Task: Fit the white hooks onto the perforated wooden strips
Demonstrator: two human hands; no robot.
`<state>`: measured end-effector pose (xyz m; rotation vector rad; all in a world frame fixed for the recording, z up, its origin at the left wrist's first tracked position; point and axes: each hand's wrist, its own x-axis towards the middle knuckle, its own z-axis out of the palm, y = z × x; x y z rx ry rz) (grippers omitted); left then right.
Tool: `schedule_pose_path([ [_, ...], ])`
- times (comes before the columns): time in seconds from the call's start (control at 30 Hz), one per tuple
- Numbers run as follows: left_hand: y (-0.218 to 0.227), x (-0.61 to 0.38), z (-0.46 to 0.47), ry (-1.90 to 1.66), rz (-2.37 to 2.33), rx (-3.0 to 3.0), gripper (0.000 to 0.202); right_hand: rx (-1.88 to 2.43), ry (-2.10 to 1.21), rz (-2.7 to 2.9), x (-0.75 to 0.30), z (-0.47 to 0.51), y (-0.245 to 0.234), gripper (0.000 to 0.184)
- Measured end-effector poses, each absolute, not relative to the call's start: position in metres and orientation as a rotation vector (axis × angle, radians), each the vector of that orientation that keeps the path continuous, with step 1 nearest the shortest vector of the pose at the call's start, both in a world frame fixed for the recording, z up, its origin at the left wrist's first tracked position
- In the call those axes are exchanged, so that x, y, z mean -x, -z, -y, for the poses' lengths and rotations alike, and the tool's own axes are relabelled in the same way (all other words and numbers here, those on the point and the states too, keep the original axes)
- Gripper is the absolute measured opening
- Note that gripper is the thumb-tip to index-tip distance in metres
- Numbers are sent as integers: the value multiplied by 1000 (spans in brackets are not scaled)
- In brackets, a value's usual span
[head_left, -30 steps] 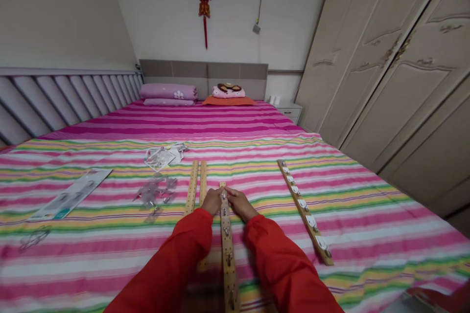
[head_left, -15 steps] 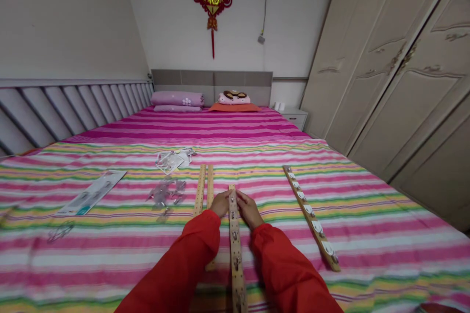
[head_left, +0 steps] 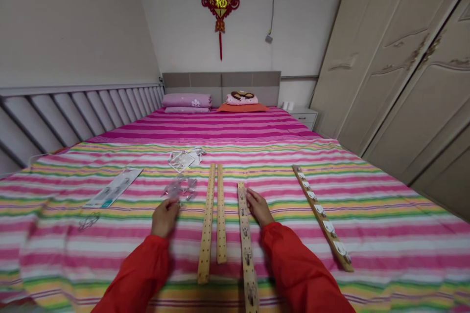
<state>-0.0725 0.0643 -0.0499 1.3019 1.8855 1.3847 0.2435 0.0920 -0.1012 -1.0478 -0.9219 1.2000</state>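
Observation:
My left hand [head_left: 165,217] is closed in a pinch on a small clear packet [head_left: 180,203] with something shiny in it, at the near edge of a pile of clear plastic packets [head_left: 179,186]. My right hand [head_left: 260,208] has its fingertips closed at the right edge of a wooden strip [head_left: 246,242], near its far end. Several metal clips are fixed in a row along this strip, which runs out of view at the bottom. Between my hands lie two bare wooden strips with rows of holes, a longer one [head_left: 206,230] and a shorter one [head_left: 221,220].
To the right lies a wooden strip with white discs and metal clips [head_left: 323,220]. On the left are a flat blister card [head_left: 114,188] and thin wire loops [head_left: 89,221]. White cards [head_left: 186,159] are heaped farther back. All lie on a striped bedsheet [head_left: 128,254].
My left hand has left the strip with clips and moved left to the plastic packets. My right hand stays by the strip's far end. The view has shifted slightly left.

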Motion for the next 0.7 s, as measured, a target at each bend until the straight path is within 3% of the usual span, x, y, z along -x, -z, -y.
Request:
schedule_pose_path([
  [0.47, 56, 72, -54, -1337, -1834, -1330, 28, 1015, -1226, 820, -245, -67, 85, 47],
  [0.7, 31, 56, -23, -1420, -1437, -905, 45, 1009, -1245, 765, -246, -64, 76, 40],
])
